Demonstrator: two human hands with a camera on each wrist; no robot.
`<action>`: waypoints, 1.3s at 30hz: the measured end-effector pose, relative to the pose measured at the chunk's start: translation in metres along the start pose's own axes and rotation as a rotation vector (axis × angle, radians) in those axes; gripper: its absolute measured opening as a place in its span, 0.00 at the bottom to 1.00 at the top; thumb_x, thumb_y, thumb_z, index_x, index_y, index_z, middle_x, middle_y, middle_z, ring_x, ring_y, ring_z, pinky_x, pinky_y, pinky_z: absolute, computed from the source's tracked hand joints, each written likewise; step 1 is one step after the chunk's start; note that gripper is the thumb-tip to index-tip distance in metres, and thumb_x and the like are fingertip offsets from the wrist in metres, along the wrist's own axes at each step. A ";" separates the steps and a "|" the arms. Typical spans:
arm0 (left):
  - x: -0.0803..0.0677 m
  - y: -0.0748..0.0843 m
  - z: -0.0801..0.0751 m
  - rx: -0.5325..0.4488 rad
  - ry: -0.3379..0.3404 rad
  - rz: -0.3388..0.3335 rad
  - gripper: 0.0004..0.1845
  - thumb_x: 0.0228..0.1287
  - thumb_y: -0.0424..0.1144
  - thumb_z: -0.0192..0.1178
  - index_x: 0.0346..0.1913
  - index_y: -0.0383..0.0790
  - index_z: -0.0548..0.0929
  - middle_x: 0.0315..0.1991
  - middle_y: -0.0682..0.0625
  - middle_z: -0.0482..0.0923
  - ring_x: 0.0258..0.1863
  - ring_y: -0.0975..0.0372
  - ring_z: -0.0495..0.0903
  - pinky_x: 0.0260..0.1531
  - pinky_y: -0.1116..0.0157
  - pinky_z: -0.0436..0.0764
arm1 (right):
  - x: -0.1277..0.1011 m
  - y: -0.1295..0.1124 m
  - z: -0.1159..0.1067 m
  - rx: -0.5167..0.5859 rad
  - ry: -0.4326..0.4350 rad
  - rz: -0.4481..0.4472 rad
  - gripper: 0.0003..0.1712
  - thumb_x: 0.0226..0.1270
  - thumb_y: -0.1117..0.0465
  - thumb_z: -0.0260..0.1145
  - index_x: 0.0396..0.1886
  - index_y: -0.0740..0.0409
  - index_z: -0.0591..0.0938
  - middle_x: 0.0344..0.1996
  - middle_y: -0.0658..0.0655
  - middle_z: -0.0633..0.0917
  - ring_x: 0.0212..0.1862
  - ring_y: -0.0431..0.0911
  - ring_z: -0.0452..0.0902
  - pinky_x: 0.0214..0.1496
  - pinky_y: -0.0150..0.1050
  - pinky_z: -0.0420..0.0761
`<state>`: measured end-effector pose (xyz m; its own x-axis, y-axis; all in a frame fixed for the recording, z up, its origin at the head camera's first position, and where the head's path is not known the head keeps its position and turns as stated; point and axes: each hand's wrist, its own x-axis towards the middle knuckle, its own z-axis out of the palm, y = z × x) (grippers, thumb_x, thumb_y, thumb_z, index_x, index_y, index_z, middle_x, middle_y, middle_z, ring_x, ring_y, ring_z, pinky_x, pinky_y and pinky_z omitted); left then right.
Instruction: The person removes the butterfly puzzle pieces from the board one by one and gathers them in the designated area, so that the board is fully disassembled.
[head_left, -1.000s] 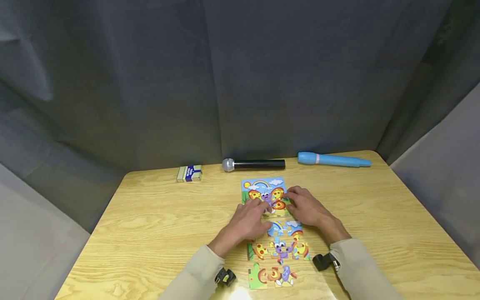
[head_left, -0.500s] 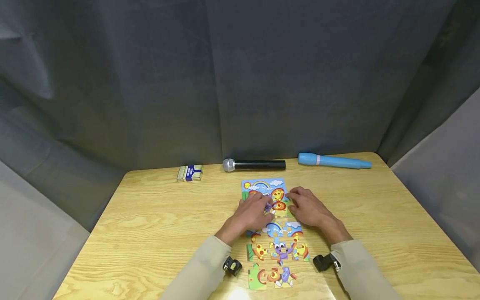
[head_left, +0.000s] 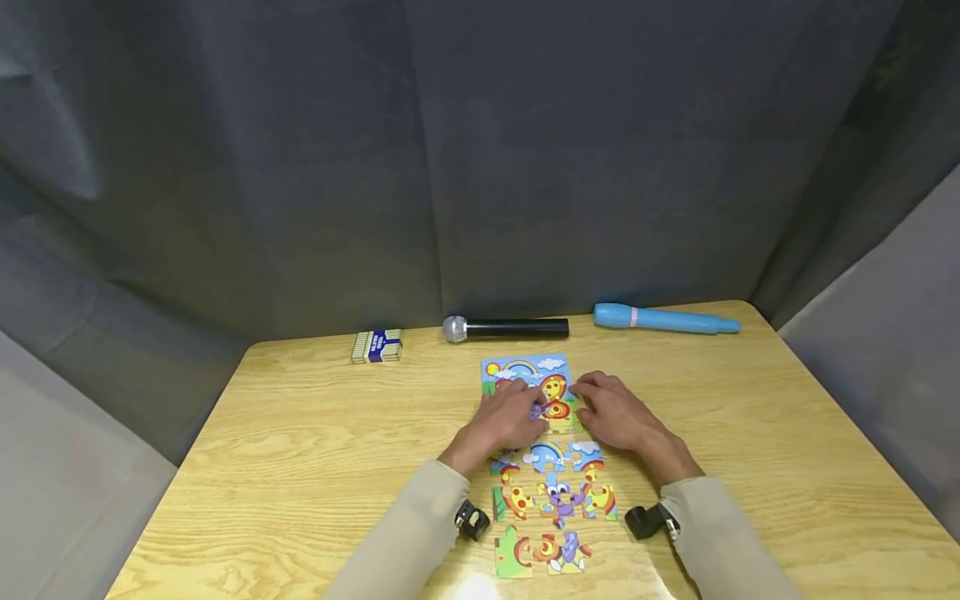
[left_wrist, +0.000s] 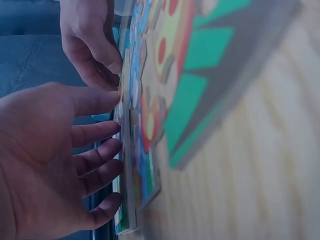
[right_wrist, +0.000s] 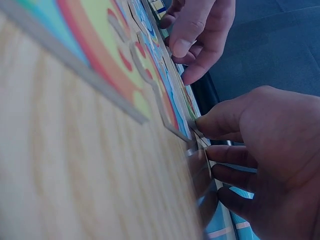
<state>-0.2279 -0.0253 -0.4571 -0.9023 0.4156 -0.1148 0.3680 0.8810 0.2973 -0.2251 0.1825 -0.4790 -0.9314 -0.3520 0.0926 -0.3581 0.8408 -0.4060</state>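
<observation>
A butterfly picture board lies flat on the table in the head view. My left hand rests on its left and middle part, fingers spread and fingertips touching the surface; it covers much of the butterfly. At the board's right edge is my right hand, its index finger and thumb touching or close against that edge. In the right wrist view, the right hand's fingers are lightly bent, with no object visible in them. Below the board lie loose jigsaw pieces in rough rows, the upper left ones partly under my left wrist.
Along the back of the wooden table lie a striped packet with a blue band, a black microphone with a silver head, and a blue tube-shaped thing. Dark curtain hangs behind.
My left hand has shifted slightly up and to the right over the board, uncovering more of the upper left jigsaw pieces. The right hand has hardly moved.
</observation>
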 end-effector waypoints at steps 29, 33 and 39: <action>0.009 -0.002 0.006 -0.191 0.138 0.109 0.07 0.67 0.45 0.58 0.45 0.50 0.75 0.28 0.60 0.74 0.25 0.68 0.70 0.27 0.72 0.68 | 0.001 -0.001 0.000 0.000 -0.008 -0.001 0.22 0.66 0.61 0.62 0.59 0.60 0.79 0.59 0.63 0.75 0.61 0.58 0.69 0.64 0.57 0.67; 0.008 -0.003 0.002 -0.230 0.154 0.137 0.15 0.70 0.42 0.55 0.58 0.54 0.74 0.28 0.60 0.74 0.23 0.68 0.71 0.26 0.71 0.69 | 0.001 -0.002 0.000 -0.001 -0.005 -0.010 0.22 0.66 0.60 0.62 0.59 0.61 0.79 0.59 0.63 0.75 0.61 0.59 0.70 0.64 0.56 0.68; 0.002 -0.005 -0.007 -0.272 0.182 0.143 0.17 0.70 0.42 0.54 0.59 0.58 0.76 0.28 0.59 0.75 0.23 0.67 0.70 0.25 0.70 0.69 | 0.002 -0.002 -0.001 0.002 -0.008 -0.018 0.22 0.67 0.61 0.62 0.60 0.63 0.78 0.59 0.64 0.75 0.61 0.59 0.70 0.63 0.57 0.68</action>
<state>-0.2331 -0.0303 -0.4517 -0.8802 0.4617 0.1103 0.4425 0.7139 0.5428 -0.2267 0.1807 -0.4774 -0.9242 -0.3706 0.0926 -0.3749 0.8336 -0.4057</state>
